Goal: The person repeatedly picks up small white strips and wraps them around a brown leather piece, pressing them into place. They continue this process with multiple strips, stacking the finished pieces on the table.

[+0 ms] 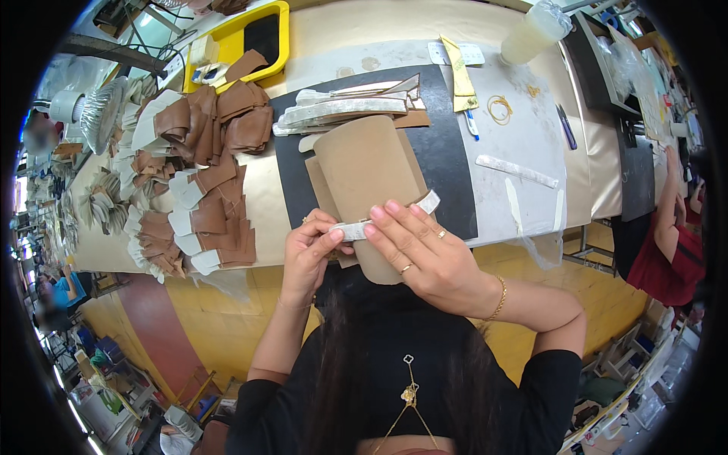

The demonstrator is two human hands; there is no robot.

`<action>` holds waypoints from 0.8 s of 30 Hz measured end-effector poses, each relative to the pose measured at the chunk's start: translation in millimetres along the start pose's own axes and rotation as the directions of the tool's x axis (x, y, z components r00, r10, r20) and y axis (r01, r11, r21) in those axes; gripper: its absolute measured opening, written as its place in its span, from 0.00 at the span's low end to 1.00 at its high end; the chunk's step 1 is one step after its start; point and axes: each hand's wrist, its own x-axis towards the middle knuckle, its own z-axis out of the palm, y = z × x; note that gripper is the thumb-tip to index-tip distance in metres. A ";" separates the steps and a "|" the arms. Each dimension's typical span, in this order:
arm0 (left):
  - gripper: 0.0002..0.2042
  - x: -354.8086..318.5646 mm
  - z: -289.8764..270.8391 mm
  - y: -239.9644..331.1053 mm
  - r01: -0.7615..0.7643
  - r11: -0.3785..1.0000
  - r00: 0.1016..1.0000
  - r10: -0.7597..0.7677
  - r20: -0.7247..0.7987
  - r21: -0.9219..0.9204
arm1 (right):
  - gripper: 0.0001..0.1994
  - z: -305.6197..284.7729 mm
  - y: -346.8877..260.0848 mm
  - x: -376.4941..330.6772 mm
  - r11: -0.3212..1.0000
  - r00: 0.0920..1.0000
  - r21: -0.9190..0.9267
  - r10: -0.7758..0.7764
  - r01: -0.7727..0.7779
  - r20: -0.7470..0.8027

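Two hands (305, 258) (431, 262) on whitish strip (351, 230) (markings indistinct)

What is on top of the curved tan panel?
A whitish strip crosses the tan panel, its left end pinched by the left hand. The right hand lies over it, hiding the strip's middle and the panel beneath.

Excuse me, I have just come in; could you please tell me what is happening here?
A person's left hand pinches the left end of a narrow grey-white strip lying across a smooth tan panel. The right hand lies outstretched over both. The panel overlaps a black rectangular mat. At its far end lies a pile of long whitish strips; brown leather-like pieces lie to the left.
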 end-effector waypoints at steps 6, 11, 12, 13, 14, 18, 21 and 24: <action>0.06 1.5 -2.1 -1.8 0.018 1.000 1.000 -0.018 -0.011 0.014 | 0.25 21.9 0.8 -13.1 0.984 0.974 0.151 0.126 -0.098 -0.188; 0.05 1.4 -5.8 -4.7 0.039 0.999 0.999 -0.038 0.013 -0.035 | 0.20 32.1 1.5 -19.4 0.974 0.952 0.188 0.169 -0.123 -0.254; 0.05 1.8 -6.3 -4.9 0.035 0.999 0.999 -0.034 0.016 -0.036 | 0.20 32.3 2.0 -19.7 0.972 0.952 0.197 0.175 -0.127 -0.250; 0.06 2.0 -6.7 -5.0 0.038 0.999 0.999 -0.038 0.017 -0.031 | 0.20 32.1 2.8 -20.0 0.967 0.950 0.221 0.181 -0.125 -0.255; 0.06 1.9 -7.0 -5.1 0.038 0.999 0.999 -0.037 0.017 -0.029 | 0.20 31.7 3.7 -20.3 0.962 0.950 0.244 0.185 -0.123 -0.250; 0.07 2.6 -7.9 -4.8 0.046 0.999 0.999 -0.046 0.018 -0.014 | 0.23 33.2 10.1 -22.9 0.938 0.952 0.332 0.187 -0.100 -0.242; 0.06 3.4 -8.4 -5.2 0.050 0.997 0.999 -0.048 0.022 -0.054 | 0.26 41.7 10.4 -25.6 0.925 0.929 0.363 0.227 -0.113 -0.291; 0.06 4.2 -8.4 -6.6 0.035 0.998 0.999 -0.033 0.031 -0.046 | 0.29 56.3 10.1 -25.7 0.841 0.813 0.481 0.450 -0.247 -0.368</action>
